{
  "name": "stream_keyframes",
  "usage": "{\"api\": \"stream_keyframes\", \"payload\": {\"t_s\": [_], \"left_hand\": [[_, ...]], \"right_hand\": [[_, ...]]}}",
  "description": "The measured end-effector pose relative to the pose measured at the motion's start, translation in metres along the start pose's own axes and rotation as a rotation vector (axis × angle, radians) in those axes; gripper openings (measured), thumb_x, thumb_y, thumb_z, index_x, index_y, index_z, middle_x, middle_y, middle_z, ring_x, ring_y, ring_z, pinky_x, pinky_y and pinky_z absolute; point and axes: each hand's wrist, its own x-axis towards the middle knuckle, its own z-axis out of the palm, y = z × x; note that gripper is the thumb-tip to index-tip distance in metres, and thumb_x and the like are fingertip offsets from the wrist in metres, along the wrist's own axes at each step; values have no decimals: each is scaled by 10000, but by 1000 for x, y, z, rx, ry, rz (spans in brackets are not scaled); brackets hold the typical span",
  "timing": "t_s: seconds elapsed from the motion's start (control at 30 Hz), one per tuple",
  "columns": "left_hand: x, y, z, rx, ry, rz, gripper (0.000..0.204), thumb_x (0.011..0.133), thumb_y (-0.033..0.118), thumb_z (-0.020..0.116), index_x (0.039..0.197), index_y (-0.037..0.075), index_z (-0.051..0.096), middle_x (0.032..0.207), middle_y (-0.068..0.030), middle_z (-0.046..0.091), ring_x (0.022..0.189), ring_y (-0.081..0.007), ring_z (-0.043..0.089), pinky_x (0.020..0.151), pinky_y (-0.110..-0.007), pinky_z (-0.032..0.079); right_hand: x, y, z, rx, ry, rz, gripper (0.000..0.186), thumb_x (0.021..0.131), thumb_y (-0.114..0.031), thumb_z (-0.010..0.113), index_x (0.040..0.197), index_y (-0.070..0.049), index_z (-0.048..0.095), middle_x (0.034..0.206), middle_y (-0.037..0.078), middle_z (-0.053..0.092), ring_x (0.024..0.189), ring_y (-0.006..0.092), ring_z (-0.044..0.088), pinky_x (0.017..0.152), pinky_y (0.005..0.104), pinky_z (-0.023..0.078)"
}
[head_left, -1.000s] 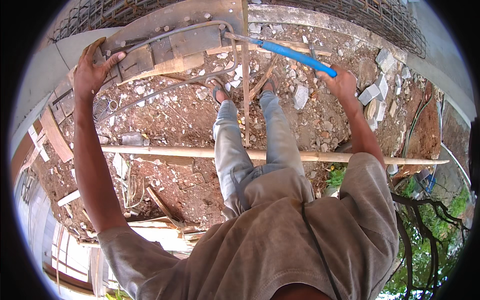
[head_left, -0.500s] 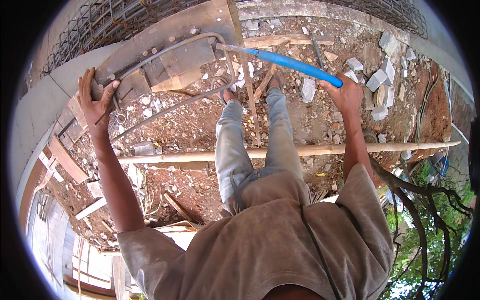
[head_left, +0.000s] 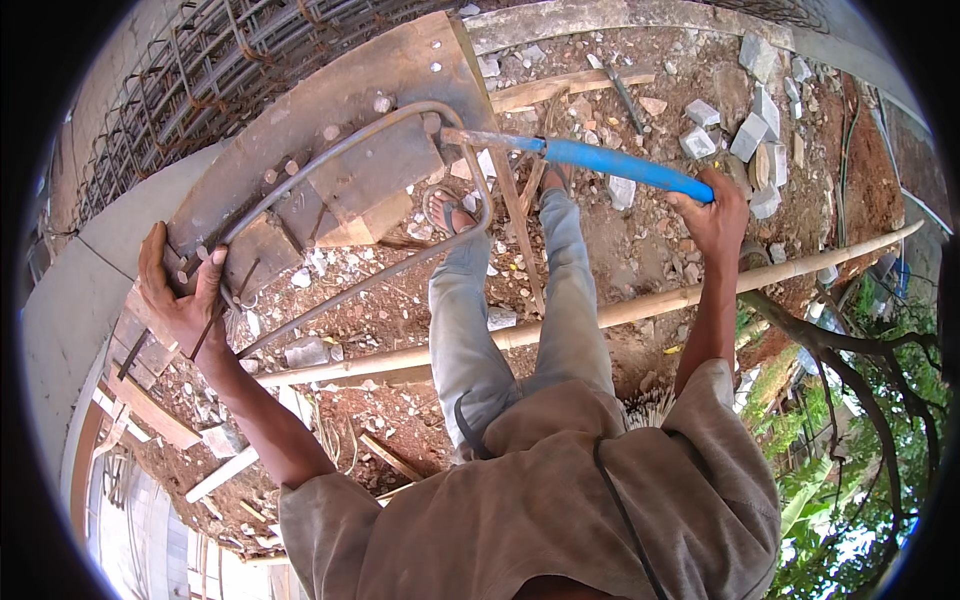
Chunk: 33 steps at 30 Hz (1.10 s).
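My right hand [head_left: 715, 215] is closed around the end of a blue-handled rebar bending bar [head_left: 630, 172]. The tool's bare metal head meets a bent steel rod [head_left: 330, 152] at its far bend, beside a round peg on a wooden bending board [head_left: 380, 160]. The rod doubles back in a long, narrow loop, its lower leg slanting over my left shin toward my left forearm. At the board's left end my left hand [head_left: 185, 295] rests with fingers and thumb spread, around some short pegs and near the rod's end. Its palm partly hides what lies underneath.
Piled rebar cages [head_left: 200, 90] lie beyond the board. A long bamboo pole [head_left: 660, 305] crosses behind my legs. Grey block pieces [head_left: 750, 135] lie to the right on rubble-strewn soil. Tree branches [head_left: 850, 365] show at the lower right, and loose planks [head_left: 155, 410] at the left.
The view has shifted and tilted, so the board, rod and tool appear lower. My right hand keeps its grip on the blue handle, and my left hand stays at the board's left end.
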Motion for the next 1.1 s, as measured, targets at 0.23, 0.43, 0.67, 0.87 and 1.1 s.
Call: {"api": "stream_keyframes", "payload": {"t_s": [0.23,0.43,0.67,0.87,1.1], "left_hand": [[1,-7,-1,-29,-35,1,739,751,368,860,1350,51,565,1326,-145,553,1251,-295,479,1087,-419,360],[4,-10,-4,-41,-106,-24,782,762,412,846,1379,57,523,1334,-149,513,1254,-295,449,1086,-422,353],[5,-7,-8,-2,-157,-86,789,787,442,822,1397,62,496,1328,-163,498,1248,-302,436,1086,-429,339],[4,-7,-6,24,-124,-45,790,760,471,832,1359,47,536,1289,-183,527,1241,-318,449,1090,-439,327],[12,-3,-16,156,-139,-28,886,650,648,820,1286,75,591,1294,-176,558,1244,-326,475,1089,-494,302]], "right_hand": [[-16,-1,11,52,103,13,732,592,-724,776,692,-28,573,618,126,517,578,324,526,560,438,394],[-22,-7,13,34,48,136,757,581,-747,766,662,-26,549,594,121,494,575,320,518,558,429,389],[-24,-7,18,45,166,33,747,590,-732,781,661,-25,549,592,111,506,559,304,526,533,423,392],[-15,5,14,26,154,-33,723,608,-707,791,674,-21,573,588,110,513,553,288,514,535,418,400],[23,2,-11,106,-17,-31,652,635,-649,825,714,-27,645,622,112,608,565,264,598,543,402,446]]}}
